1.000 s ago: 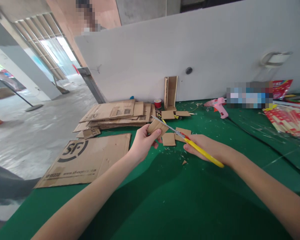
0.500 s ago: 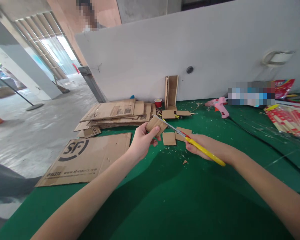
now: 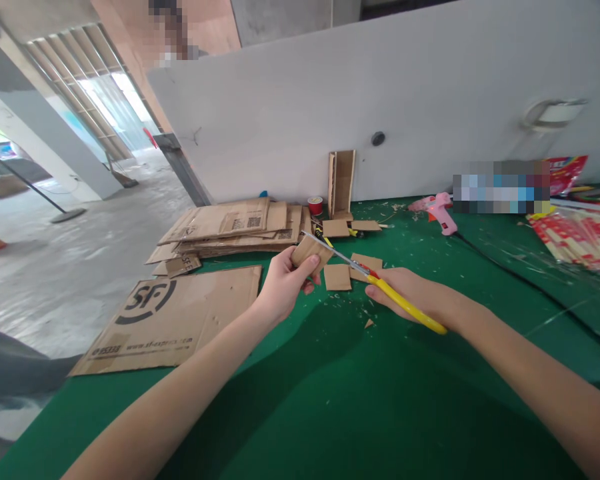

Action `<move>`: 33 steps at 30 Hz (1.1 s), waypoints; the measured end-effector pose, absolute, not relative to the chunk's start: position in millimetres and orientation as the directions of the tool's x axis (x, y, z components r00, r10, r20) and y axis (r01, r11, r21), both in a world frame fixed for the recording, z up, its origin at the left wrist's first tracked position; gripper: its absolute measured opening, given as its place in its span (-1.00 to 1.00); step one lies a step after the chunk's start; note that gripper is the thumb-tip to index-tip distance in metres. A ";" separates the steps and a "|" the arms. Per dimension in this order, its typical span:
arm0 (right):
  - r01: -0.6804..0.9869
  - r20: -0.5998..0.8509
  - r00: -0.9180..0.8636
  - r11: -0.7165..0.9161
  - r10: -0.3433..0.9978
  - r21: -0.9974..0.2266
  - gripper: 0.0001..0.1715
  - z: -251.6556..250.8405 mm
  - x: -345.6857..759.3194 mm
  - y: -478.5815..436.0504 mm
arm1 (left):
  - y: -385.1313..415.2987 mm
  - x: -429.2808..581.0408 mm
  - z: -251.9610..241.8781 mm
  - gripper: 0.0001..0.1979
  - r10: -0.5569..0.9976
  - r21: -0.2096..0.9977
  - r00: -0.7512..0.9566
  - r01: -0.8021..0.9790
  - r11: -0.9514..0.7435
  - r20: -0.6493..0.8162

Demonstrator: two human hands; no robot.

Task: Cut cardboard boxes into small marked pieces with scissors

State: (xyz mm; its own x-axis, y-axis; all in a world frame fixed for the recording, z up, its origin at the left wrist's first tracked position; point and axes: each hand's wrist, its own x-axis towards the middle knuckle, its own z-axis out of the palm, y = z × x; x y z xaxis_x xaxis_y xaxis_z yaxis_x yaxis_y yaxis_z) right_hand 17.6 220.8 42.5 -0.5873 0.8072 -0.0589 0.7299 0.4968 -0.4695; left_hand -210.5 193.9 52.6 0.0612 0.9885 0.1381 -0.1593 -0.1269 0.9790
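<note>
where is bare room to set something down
Nearly bare: the near green tabletop between left forearm and right forearm; a smaller wedge between left forearm and printed brown cardboard sheet. Crowded: the back, with stacked brown cardboard sheets and pink plastic glue gun.

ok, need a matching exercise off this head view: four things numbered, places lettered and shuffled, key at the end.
Things
1. Yellow-handled metal scissors
2. Small brown cardboard piece
3. Pink plastic glue gun
4. Large flat cardboard sheet with a dark SF logo

Places
A. Near the smooth grey upright panel, black cord attached
B. Pinched between thumb and fingers of the left hand
C. On the left of the flat green tabletop
D. Gripped in the right hand

Pairs: 1-D, 2-B, 3-A, 4-C
</note>
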 end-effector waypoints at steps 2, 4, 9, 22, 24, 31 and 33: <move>0.720 -0.040 -0.602 0.521 0.797 -0.458 -0.54 43.1 17.5 219.4 | 193.8 -210.9 53.8 -0.72 0.987 0.979 0.069 -0.156 -0.134 0.146; 0.712 -0.019 -0.617 0.547 0.787 -0.441 -0.55 44.2 17.1 217.8 | 193.3 -211.5 55.3 -0.73 0.986 0.981 0.081 -0.141 -0.132 0.144; 0.737 -0.048 -0.599 0.528 0.799 -0.423 -0.53 45.8 15.9 216.8 | 192.7 -213.6 56.7 -0.75 0.983 0.986 0.111 -0.093 -0.137 0.147; 0.784 -0.056 -0.547 0.488 0.835 -0.385 -0.53 44.2 15.9 218.1 | 193.5 -213.7 54.3 -0.75 0.983 0.983 0.117 -0.131 -0.126 0.142; 0.766 -0.038 -0.574 0.519 0.818 -0.380 -0.55 44.4 15.3 217.4 | 192.9 -213.6 54.2 -0.76 0.983 0.985 0.127 -0.119 -0.121 0.136; 0.771 -0.022 -0.556 0.506 0.831 -0.386 -0.54 43.5 11.7 215.6 | 192.8 -213.5 53.2 -0.76 0.979 0.986 0.144 -0.107 -0.130 0.144; 0.774 -0.022 -0.542 0.489 0.840 -0.402 -0.54 44.5 10.8 214.3 | 193.0 -213.5 53.9 -0.77 0.979 0.985 0.143 -0.112 -0.128 0.144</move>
State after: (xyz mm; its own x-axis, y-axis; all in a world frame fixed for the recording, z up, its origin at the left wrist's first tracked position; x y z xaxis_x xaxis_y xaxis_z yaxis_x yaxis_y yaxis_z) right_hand 10.8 214.3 44.5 -0.5417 0.8403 -0.0222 0.7743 0.4886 -0.4022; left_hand -213.5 193.0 53.9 0.1429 0.9793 0.1435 -0.1117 -0.1281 0.9854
